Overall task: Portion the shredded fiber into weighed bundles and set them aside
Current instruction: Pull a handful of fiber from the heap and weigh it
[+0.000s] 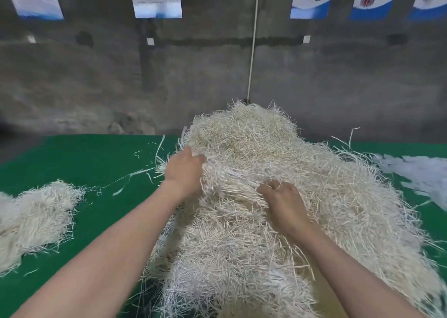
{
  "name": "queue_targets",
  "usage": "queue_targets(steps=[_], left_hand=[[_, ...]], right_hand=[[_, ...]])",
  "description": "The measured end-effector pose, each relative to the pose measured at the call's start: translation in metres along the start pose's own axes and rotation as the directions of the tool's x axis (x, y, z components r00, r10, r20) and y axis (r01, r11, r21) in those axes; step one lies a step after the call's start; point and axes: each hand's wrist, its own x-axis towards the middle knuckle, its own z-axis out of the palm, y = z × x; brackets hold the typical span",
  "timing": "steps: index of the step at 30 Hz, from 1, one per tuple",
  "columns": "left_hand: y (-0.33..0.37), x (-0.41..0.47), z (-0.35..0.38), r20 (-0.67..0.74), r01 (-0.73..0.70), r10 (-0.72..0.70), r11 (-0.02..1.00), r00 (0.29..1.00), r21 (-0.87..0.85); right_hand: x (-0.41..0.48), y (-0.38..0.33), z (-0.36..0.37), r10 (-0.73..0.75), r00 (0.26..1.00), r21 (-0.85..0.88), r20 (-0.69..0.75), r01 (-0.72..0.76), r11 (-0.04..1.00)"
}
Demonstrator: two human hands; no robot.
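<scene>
At the near left edge, a small flat mound of cream shredded fiber [36, 218] lies on the green felt-covered bench [84, 158], set well apart from the main mass. Bare green felt runs between them, crossed by a few loose thin white strands [130, 175].

The left hand [183, 170] sits at the left flank of the large heap of pale straw-coloured shredded fiber [266, 136], fingers curled in and gripping a tuft of it. The heap fills the middle of the bench from the near edge to the far edge. It is tangled, wiry and springy, with stray ends sticking out all round. A band of straighter strands stretches between the two hands. The right hand [283, 201] is just right of the left and nearer, knuckles up, its fingers dug down and curled round the same strands.

On the far right, pale bluish-white crumpled sheets [416, 172] lie on the felt, touching the heap's fringe. Behind the bench stands a rough grey concrete wall [205, 71], which a thin white cord [252, 42] runs down.
</scene>
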Motion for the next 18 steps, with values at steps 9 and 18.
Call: queue_targets(steps=[9,18], left_hand=[[0.002,0.004,0.001,-0.168,0.159,-0.366,0.712,0.915,-0.684],[0.013,-0.005,-0.067,0.29,0.205,-0.005,-0.694,0.957,-0.69]], right_hand=[[0.001,-0.026,-0.073,-0.016,0.993,0.25,0.118,-0.014,0.968],[0.047,-0.065,-0.022,0.042,0.967,0.449,0.253,-0.156,0.88]])
